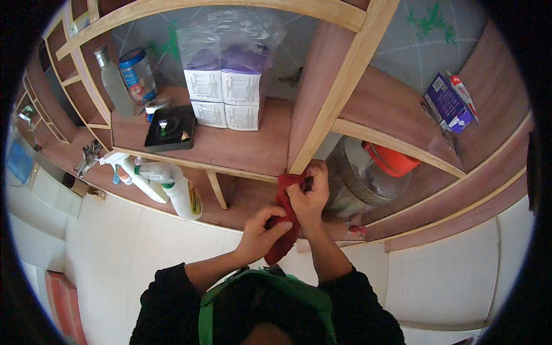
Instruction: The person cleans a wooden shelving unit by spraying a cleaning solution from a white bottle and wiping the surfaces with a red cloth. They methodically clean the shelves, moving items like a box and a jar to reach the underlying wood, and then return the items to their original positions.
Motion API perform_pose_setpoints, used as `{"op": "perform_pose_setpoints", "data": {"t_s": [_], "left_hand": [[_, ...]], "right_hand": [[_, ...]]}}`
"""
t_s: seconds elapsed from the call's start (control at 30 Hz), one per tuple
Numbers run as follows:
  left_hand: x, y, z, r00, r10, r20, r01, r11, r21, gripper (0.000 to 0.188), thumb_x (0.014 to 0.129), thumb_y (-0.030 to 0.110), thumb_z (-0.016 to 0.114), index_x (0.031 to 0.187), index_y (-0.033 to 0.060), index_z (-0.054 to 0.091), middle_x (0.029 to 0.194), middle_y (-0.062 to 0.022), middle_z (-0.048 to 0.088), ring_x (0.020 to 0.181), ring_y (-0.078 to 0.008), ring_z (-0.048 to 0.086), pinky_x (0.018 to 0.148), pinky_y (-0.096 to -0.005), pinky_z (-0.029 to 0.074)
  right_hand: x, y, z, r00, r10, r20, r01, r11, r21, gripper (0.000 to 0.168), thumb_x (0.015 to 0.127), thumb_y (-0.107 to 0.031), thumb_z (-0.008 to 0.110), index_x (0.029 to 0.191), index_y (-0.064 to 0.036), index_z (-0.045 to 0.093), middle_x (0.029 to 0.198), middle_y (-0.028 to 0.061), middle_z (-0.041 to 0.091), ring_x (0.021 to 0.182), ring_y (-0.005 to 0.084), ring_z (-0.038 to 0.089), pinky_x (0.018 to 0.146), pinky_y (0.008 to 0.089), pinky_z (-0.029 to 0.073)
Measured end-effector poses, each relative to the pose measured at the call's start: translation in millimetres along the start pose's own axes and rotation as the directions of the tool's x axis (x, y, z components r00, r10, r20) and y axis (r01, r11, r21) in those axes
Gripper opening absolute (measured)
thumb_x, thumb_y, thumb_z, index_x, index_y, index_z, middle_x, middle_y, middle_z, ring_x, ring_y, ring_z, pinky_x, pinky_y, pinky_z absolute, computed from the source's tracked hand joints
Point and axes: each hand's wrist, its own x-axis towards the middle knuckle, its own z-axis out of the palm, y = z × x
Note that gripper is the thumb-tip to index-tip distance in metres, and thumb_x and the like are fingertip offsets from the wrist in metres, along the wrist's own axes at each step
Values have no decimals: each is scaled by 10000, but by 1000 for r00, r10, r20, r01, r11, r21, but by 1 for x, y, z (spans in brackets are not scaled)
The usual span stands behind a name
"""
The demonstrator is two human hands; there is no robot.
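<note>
A dark red cloth (283, 249) hangs bunched between my two hands, in front of the wooden shelf unit. My left hand (258, 235) pinches its lower part between thumb and fingers. Higher up, my right hand (308, 198) grips the upper part, close to the foot of a wooden post (332, 99). The cloth's top end lies against the shelf's front edge (241, 170). Some of the fabric is hidden behind my fingers.
Left of my hands, spray bottles (185, 200) stand on the lower shelf. A black tray (170, 129), a glass bottle (115, 86), a jar (138, 77) and plastic-wrapped packs (222, 97) occupy the shelf above. To the right are a large clear container (349, 181) with a red lid (390, 159) and a purple box (448, 103).
</note>
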Motion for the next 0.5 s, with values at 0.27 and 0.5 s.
{"op": "perform_pose_setpoints", "data": {"t_s": [0.27, 0.5], "left_hand": [[3, 4, 3, 992, -119, -45, 115, 990, -78, 221, 818, 83, 675, 972, 33, 524, 826, -49, 550, 748, -117, 506, 667, -267, 447], [26, 44, -4, 940, 334, -75, -325, 939, 110, 220, 808, 49, 659, 979, 39, 521, 848, -55, 538, 808, -135, 516, 727, -264, 433]], "right_hand": [[6, -5, 4, 999, 11, 33, -8, 997, -74, 248, 805, -12, 446, 1048, 20, 483, 918, 115, 532, 833, 217, 514, 795, 330, 429], [54, -44, 5, 999, 46, 11, -44, 992, -119, 329, 768, -5, 421, 1084, 43, 500, 893, 179, 568, 833, 283, 567, 781, 354, 451]]}}
